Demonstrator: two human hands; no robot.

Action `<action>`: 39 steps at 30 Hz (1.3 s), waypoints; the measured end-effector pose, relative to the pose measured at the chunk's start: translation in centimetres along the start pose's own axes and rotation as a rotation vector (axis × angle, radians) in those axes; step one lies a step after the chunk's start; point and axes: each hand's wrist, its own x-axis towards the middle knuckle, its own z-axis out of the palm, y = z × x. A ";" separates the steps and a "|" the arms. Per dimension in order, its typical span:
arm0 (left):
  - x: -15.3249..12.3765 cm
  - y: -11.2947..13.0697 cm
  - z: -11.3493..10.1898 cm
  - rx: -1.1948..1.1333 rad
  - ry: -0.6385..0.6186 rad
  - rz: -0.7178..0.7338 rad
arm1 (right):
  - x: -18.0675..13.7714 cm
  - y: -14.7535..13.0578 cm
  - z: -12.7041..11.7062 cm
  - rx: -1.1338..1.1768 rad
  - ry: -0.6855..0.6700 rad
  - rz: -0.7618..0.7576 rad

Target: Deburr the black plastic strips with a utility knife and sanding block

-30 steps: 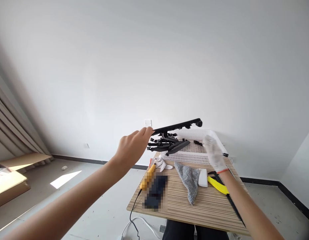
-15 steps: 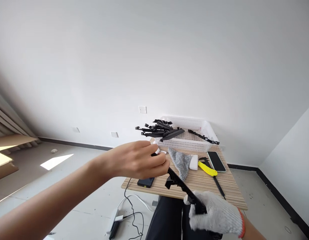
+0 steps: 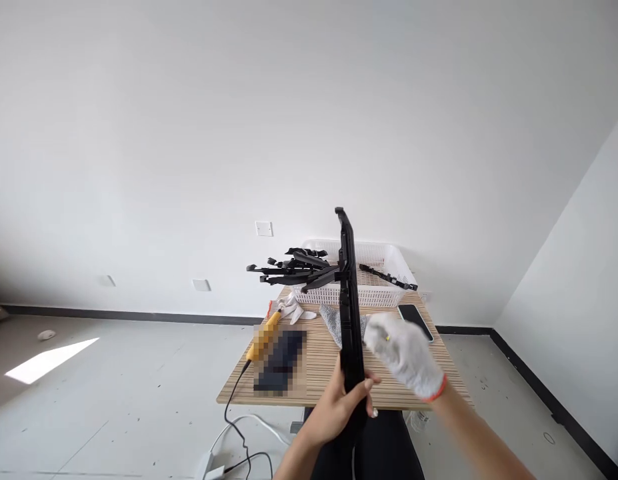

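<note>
Strip (image 3: 347, 293); mostly beyond left grip (image 3: 335, 408)

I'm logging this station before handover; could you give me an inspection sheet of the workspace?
Surface: striped table, partly covered by items.
Job's things: black part held upright; white basket behind it, with black strips jutting past its left side and another strip at its right.
Clutter: glove, yellow tool, grey cloth, phone; a dark item, pixelated.
Hands: left hand, bare, grips the part's lower end; right hand, gloved, blurred, a yellow speck showing at its fingers; hold unclear.
Cables: black cord runs from the tool over the table's edge; white cable below.
Surroundings: pale wall with switch plate; sunlit patch on the floor.
</note>
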 end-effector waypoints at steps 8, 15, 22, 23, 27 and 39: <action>3.4 -3.4 -4.2 -0.073 0.103 0.037 | 8.5 8.7 -7.2 -0.777 0.135 0.464; 4.5 -6.1 -5.9 -0.097 0.034 -0.024 | 8.9 7.7 -5.9 -0.795 0.060 0.392; 4.4 -5.5 -6.2 -0.163 0.124 -0.067 | 9.0 8.3 -5.8 -0.852 -0.001 0.431; 4.4 -5.5 -6.2 -0.159 0.115 -0.077 | 9.1 8.4 -5.7 -0.870 -0.010 0.430; 4.4 -5.2 -6.3 -0.126 0.084 -0.092 | 9.2 8.8 -5.4 -0.962 -0.052 0.388; 4.2 -4.5 -6.1 -0.089 0.090 -0.096 | 7.9 7.7 -5.4 -0.753 0.084 0.612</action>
